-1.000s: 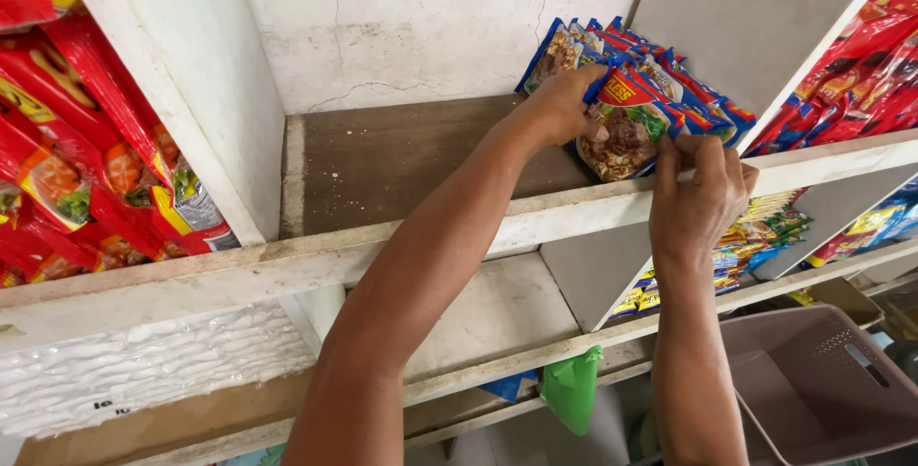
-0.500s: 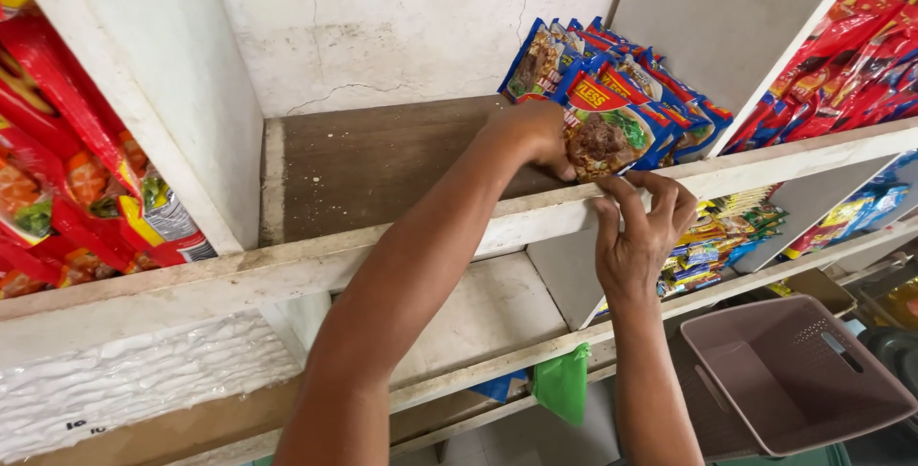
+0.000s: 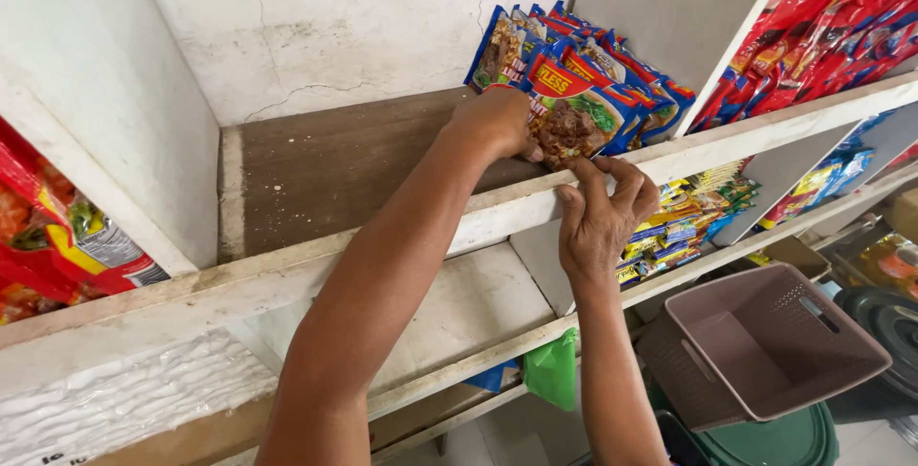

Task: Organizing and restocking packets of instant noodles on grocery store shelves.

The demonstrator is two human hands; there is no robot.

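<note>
Left hand (image 3: 497,122) reached onto the wooden shelf (image 3: 335,165), fingers closed on the left edge of the front packet (image 3: 574,122). Right hand (image 3: 602,217) just below the shelf's front rail (image 3: 363,256), thumb and forefinger pinched on that packet's bottom corner. Packet upright, blue and red with a food picture, first in a row of like packets (image 3: 612,79) (leaning back toward the white wall (image 3: 344,26)) at the shelf's right end. Rest of the shelf bare wood. Red packets (image 3: 57,237) in the bay left of the shelf, more red packets (image 3: 832,26) in the bay to its right. Yellow packets (image 3: 688,222) on the tier below the shelf. Brown basket (image 3: 765,351) low and to the right of the shelf, a green bag (image 3: 555,370) beneath it.
</note>
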